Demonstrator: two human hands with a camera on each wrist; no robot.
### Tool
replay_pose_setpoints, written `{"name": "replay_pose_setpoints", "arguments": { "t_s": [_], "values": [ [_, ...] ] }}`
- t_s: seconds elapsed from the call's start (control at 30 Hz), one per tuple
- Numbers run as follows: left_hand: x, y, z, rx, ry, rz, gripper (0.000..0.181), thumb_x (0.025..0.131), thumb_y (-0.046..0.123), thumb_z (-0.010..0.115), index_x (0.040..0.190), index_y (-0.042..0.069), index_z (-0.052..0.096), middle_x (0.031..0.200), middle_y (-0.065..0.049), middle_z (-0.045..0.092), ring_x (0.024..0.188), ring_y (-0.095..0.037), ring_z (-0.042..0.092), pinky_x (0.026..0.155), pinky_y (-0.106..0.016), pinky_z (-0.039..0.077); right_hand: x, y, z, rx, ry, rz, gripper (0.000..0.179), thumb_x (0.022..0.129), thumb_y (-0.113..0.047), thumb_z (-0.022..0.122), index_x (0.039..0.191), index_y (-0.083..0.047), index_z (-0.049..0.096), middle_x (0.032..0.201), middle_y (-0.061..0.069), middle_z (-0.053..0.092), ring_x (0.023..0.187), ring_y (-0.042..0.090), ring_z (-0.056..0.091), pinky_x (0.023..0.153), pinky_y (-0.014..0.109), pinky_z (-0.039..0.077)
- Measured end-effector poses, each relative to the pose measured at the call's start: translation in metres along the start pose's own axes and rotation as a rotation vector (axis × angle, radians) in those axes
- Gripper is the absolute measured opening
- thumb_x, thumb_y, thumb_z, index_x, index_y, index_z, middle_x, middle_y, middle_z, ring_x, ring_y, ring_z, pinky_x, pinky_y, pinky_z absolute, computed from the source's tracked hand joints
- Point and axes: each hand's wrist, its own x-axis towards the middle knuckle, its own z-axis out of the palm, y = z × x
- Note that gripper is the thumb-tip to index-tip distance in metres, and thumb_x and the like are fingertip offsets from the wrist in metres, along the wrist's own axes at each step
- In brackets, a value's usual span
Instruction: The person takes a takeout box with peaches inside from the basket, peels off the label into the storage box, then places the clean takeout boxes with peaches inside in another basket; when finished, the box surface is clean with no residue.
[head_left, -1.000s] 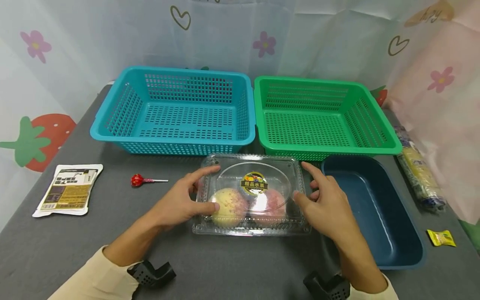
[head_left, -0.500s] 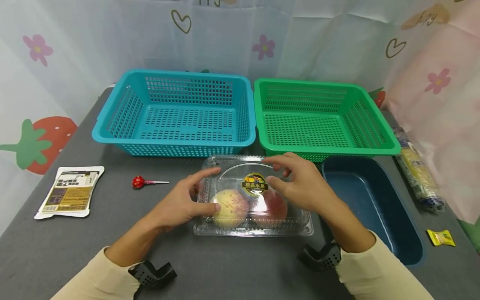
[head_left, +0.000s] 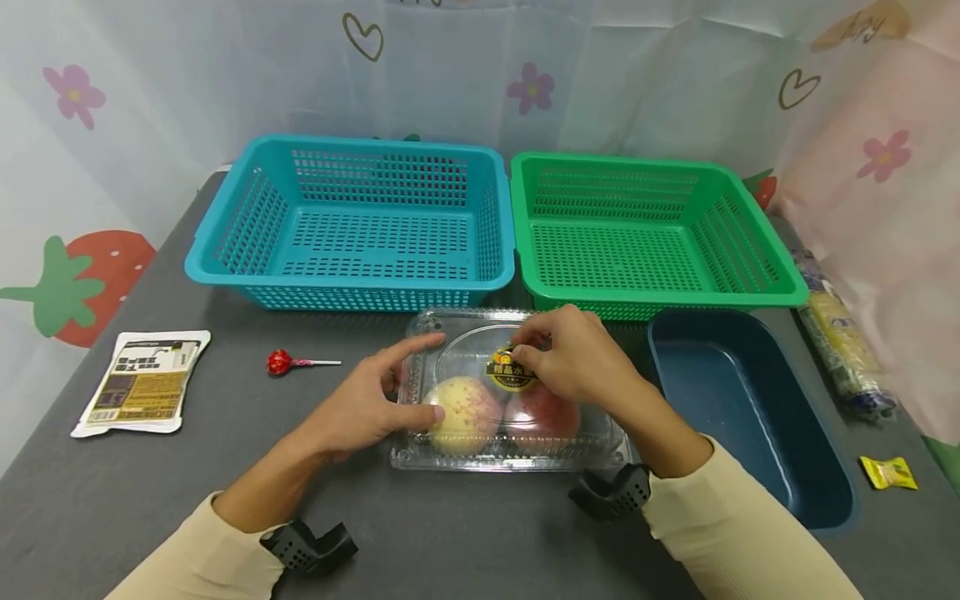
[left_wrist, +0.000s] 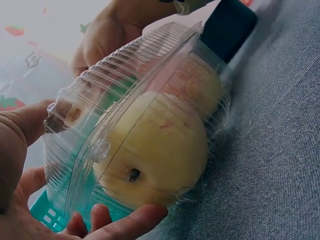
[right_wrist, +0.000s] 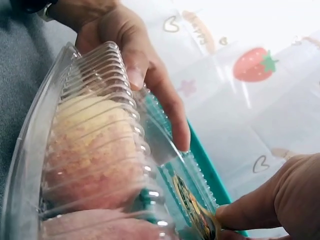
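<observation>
Grey cloth [head_left: 450,537] lies before a printed curtain [head_left: 637,83]. A blue basket [head_left: 345,283] and green basket [head_left: 667,298] stand behind the clear clamshell [head_left: 480,460] of 2 fruits [head_left: 463,415]; left hand [head_left: 367,404] spread against it, right hand [head_left: 577,358] pinching its label [head_left: 506,372].

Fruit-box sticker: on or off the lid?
On: the head view shows the sticker against the clear lid, with the right hand at its edge. Whether that edge has lifted, I can't tell.

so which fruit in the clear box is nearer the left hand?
The pink-speckled yellow fruit, beside the left hand's thumb; the redder fruit lies to its right, nearer the right hand.
</observation>
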Motion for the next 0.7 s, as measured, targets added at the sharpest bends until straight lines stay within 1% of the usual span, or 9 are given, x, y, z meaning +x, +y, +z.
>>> {"name": "replay_pose_setpoints", "arguments": {
  "t_s": [0.13,0.23,0.37,0.47,0.57,0.7],
  "values": [
    [0.0,0.0,-0.001,0.011,0.002,0.001,0.079,0.078,0.014,0.079,0.147,0.018,0.041,0.094,-0.021,0.048,0.081,-0.029,0.047,0.058,-0.035,0.047,0.003,0.0,0.001,0.006,0.011,0.011,0.007,0.089,-0.012,0.068,0.084,-0.013,0.073,0.076,-0.005,0.065,0.077,0.017,0.055,0.073,0.036,0.043],
    [-0.001,0.001,-0.002,0.017,0.001,0.001,0.079,0.079,0.014,0.079,0.147,0.017,0.041,0.095,-0.021,0.047,0.081,-0.03,0.046,0.059,-0.035,0.046,0.005,0.002,0.002,0.009,0.011,-0.012,0.009,0.09,-0.01,0.067,0.083,-0.012,0.072,0.075,-0.005,0.064,0.077,0.017,0.055,0.075,0.035,0.042],
    [-0.001,0.002,-0.002,0.016,-0.001,-0.008,0.079,0.079,0.014,0.079,0.148,0.018,0.041,0.096,-0.021,0.047,0.082,-0.03,0.045,0.059,-0.035,0.045,0.004,0.003,0.003,0.044,0.011,-0.03,0.01,0.093,-0.009,0.063,0.085,-0.01,0.069,0.075,-0.003,0.064,0.07,0.016,0.056,0.069,0.034,0.045],
    [-0.001,0.003,-0.002,0.022,-0.001,-0.009,0.079,0.079,0.014,0.079,0.148,0.017,0.041,0.091,-0.019,0.045,0.079,-0.029,0.044,0.057,-0.033,0.043,0.001,0.003,0.002,0.067,0.022,-0.027,0.01,0.094,-0.01,0.062,0.087,-0.01,0.068,0.074,-0.001,0.063,0.064,0.016,0.054,0.063,0.034,0.045],
    [0.0,0.002,-0.001,0.03,0.003,-0.002,0.079,0.078,0.014,0.08,0.147,0.016,0.041,0.085,-0.017,0.043,0.075,-0.028,0.043,0.054,-0.032,0.041,-0.002,0.002,0.002,0.064,0.04,-0.038,0.009,0.094,-0.009,0.062,0.087,-0.009,0.068,0.071,-0.001,0.061,0.06,0.016,0.049,0.062,0.034,0.043],
    [0.001,0.002,0.0,0.029,0.006,0.004,0.079,0.078,0.014,0.08,0.147,0.016,0.042,0.084,-0.015,0.042,0.073,-0.027,0.042,0.053,-0.031,0.04,-0.007,-0.002,-0.003,0.069,0.085,-0.068,0.008,0.093,-0.006,0.063,0.087,-0.008,0.068,0.072,0.0,0.062,0.061,0.016,0.051,0.059,0.033,0.045]
  ]
}}
